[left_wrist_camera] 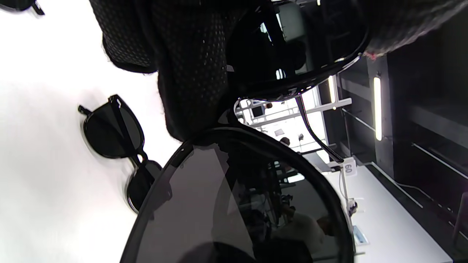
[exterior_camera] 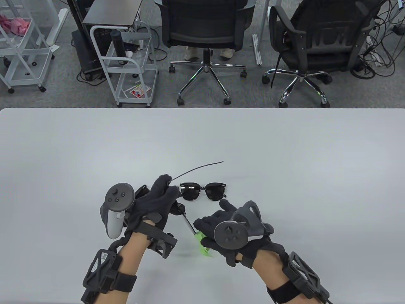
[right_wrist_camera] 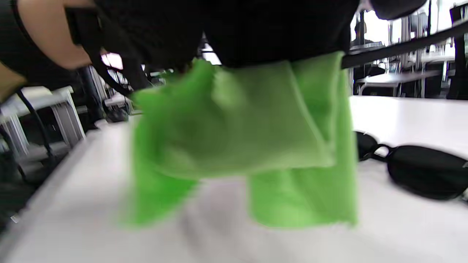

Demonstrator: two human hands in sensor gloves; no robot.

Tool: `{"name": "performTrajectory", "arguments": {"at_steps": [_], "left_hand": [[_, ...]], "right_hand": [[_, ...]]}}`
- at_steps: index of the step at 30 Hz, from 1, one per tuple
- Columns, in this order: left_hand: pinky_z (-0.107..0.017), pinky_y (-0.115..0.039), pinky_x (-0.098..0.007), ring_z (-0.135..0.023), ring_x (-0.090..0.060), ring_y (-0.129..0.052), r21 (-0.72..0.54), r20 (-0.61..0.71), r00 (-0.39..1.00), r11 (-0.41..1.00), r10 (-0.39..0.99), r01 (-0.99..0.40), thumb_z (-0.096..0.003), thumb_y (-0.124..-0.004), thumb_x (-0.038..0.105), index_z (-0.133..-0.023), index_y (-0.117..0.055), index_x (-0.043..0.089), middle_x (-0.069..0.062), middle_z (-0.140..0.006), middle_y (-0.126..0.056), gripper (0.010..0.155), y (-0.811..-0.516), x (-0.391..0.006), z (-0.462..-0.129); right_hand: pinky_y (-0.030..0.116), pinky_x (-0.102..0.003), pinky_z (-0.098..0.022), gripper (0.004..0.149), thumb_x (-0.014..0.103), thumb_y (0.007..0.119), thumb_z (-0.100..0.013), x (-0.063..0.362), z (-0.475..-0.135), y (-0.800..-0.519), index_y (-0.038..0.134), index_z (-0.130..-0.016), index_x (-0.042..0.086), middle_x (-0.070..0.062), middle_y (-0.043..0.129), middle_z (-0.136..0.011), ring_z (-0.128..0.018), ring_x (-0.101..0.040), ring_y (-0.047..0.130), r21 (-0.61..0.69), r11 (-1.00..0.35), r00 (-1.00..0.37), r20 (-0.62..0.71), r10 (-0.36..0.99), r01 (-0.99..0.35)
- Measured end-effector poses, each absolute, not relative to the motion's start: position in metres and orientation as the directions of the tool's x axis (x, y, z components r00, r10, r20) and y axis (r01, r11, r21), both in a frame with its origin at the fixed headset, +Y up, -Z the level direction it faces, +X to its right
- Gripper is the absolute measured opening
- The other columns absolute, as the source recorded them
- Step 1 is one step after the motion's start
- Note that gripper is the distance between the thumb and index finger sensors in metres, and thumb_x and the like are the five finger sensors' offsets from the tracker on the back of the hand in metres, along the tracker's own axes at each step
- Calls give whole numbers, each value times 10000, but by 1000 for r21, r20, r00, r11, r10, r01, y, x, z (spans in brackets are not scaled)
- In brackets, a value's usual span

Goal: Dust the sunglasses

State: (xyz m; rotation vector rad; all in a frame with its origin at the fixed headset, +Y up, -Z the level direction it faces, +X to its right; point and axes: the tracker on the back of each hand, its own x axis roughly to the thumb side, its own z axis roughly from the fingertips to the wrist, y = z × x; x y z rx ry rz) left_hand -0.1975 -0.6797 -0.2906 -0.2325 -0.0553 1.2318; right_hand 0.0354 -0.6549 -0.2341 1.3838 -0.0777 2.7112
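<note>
My left hand grips a black pair of sunglasses; one temple sticks up and away, the other points toward my right hand. Its dark lens fills the left wrist view, under my gloved fingers. A second black pair of sunglasses lies on the white table just right of my left hand; it also shows in the left wrist view and the right wrist view. My right hand holds a green cloth that hangs close above the table, near the lower temple's tip.
Beyond the table's far edge stand two black office chairs and white wire carts. The table surface stretches bare to the left, right and far side of my hands.
</note>
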Motion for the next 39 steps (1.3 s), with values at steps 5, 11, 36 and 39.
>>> {"name": "performTrajectory", "arguments": {"at_steps": [5, 11, 36, 39], "left_hand": [[-637, -811, -426, -515, -162, -1163, -235, -115, 292, 259, 949, -937, -370, -696, 739, -1067, -463, 145, -3, -932, -826, 945, -685, -194, -291], [-687, -761, -419, -592, -100, -1117, -273, -148, 210, 164, 966, -948, -362, -659, 779, -1085, -358, 199, 56, -983, -755, 975, -693, -190, -292], [-647, -816, -415, -635, -184, -1158, -336, -114, 334, 280, 936, -899, -323, -853, 712, -1019, -500, 49, -34, -905, -861, 1024, -681, -192, -295], [-661, -792, -408, -697, -200, -1127, -358, -124, 334, 272, 934, -893, -351, -836, 675, -1032, -527, 90, -63, -947, -807, 950, -684, -185, -294]], "right_hand": [[640, -670, -619, 486, 379, 905, -392, 22, -228, -660, 899, -815, 139, -69, 1021, -732, -581, -316, 1034, -125, -992, -590, 803, -87, -23], [640, -664, -627, 434, 338, 889, -378, 30, -229, -651, 935, -767, 151, -71, 1029, -664, -515, -306, 1017, -179, -982, -582, 806, -108, -66], [665, -640, -625, 419, 350, 861, -378, 75, -262, -642, 952, -743, 165, -46, 1065, -599, -465, -248, 1055, -351, -935, -750, 608, -261, 40], [655, -650, -625, 417, 337, 871, -376, 68, -259, -644, 952, -742, 154, -60, 1064, -609, -479, -267, 1053, -396, -910, -722, 592, -358, 126]]}}
